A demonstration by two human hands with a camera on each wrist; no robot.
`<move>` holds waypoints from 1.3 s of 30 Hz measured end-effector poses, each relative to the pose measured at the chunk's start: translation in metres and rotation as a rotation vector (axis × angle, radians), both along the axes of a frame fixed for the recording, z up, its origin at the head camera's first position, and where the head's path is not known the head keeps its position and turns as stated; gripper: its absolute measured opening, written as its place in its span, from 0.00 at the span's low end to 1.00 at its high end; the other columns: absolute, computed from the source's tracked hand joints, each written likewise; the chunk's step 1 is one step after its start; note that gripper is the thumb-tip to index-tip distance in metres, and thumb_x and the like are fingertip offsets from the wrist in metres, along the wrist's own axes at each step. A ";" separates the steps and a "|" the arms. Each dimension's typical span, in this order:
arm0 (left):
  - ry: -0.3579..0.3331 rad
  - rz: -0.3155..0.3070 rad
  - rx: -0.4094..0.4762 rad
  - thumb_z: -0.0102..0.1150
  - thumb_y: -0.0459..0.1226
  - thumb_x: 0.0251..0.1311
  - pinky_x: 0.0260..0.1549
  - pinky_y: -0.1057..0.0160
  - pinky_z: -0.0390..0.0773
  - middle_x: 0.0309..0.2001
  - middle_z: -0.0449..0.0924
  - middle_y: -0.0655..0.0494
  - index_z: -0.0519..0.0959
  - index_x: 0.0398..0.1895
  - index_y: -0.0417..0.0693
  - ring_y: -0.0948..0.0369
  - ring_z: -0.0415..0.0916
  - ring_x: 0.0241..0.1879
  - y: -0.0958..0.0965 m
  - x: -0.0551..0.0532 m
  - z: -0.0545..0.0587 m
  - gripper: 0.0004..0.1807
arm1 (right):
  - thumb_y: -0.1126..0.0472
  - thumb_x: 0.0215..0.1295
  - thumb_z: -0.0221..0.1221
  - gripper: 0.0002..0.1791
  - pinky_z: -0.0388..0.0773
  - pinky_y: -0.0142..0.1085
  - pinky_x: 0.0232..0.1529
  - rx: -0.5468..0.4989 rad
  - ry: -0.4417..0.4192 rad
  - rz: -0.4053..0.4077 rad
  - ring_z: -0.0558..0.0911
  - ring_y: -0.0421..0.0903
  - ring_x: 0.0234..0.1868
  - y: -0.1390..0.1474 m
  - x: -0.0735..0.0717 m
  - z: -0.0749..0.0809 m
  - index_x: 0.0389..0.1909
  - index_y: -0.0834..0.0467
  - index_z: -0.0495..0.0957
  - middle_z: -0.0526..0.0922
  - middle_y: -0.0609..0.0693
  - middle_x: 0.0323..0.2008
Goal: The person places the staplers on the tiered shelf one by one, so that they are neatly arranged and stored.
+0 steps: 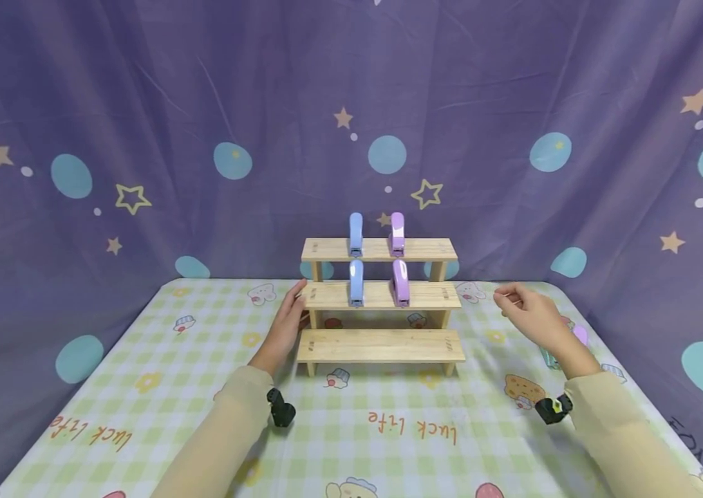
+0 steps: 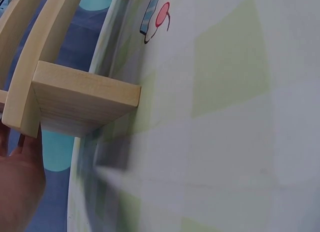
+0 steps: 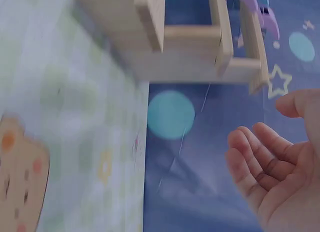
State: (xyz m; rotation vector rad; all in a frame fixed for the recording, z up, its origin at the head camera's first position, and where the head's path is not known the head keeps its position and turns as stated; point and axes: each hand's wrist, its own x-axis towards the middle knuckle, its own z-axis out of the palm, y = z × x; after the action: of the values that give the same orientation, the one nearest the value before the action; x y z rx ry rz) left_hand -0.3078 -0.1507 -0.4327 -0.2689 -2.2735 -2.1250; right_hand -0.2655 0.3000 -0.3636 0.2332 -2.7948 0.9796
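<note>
A three-tier wooden display shelf (image 1: 382, 346) stands on the table. Two blue staplers sit one per tier, an upper blue stapler (image 1: 356, 234) and a middle-tier blue stapler (image 1: 357, 282). Beside them are an upper purple stapler (image 1: 397, 234) and a middle-tier purple stapler (image 1: 401, 282). My left hand (image 1: 287, 319) rests against the left end of the middle tier, fingers extended; in the left wrist view the board partly hides them. To the right of the shelf, my right hand (image 1: 533, 317) hovers apart from it. Its fingers are loosely bent around nothing, as the right wrist view shows.
A green-and-white checked cloth (image 1: 189, 415) with cartoon prints covers the table. Behind it hangs a purple curtain (image 1: 301, 138) with stars and dots. Near the right edge, a small light purple thing (image 1: 580, 335) shows behind my right forearm.
</note>
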 end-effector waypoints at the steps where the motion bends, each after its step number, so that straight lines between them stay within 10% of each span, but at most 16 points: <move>1: 0.008 0.004 -0.004 0.34 0.48 0.82 0.70 0.44 0.58 0.75 0.55 0.44 0.51 0.81 0.61 0.45 0.59 0.71 0.000 0.001 0.000 0.28 | 0.43 0.78 0.47 0.28 0.79 0.42 0.39 0.008 -0.006 -0.005 0.83 0.53 0.44 0.005 0.002 0.001 0.60 0.63 0.74 0.83 0.58 0.45; 19: 0.014 0.004 0.001 0.35 0.51 0.81 0.71 0.46 0.58 0.76 0.55 0.49 0.52 0.80 0.66 0.47 0.59 0.71 0.001 0.000 -0.004 0.28 | 0.48 0.77 0.50 0.27 0.77 0.60 0.47 0.088 -0.033 -0.084 0.77 0.69 0.53 0.085 0.033 -0.023 0.61 0.68 0.72 0.79 0.69 0.53; 39: 0.014 0.011 -0.012 0.34 0.50 0.81 0.70 0.45 0.59 0.75 0.55 0.48 0.50 0.81 0.62 0.48 0.59 0.71 0.000 -0.002 -0.004 0.28 | 0.47 0.74 0.57 0.38 0.74 0.64 0.51 0.159 -0.158 -0.138 0.72 0.75 0.57 0.098 0.030 -0.053 0.66 0.77 0.64 0.76 0.74 0.56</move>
State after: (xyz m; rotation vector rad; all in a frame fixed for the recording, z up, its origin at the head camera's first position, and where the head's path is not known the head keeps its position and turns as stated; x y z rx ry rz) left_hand -0.3094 -0.1505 -0.4365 -0.2706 -2.2760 -2.0980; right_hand -0.2353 0.3984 -0.4167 -0.0185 -2.9880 0.7781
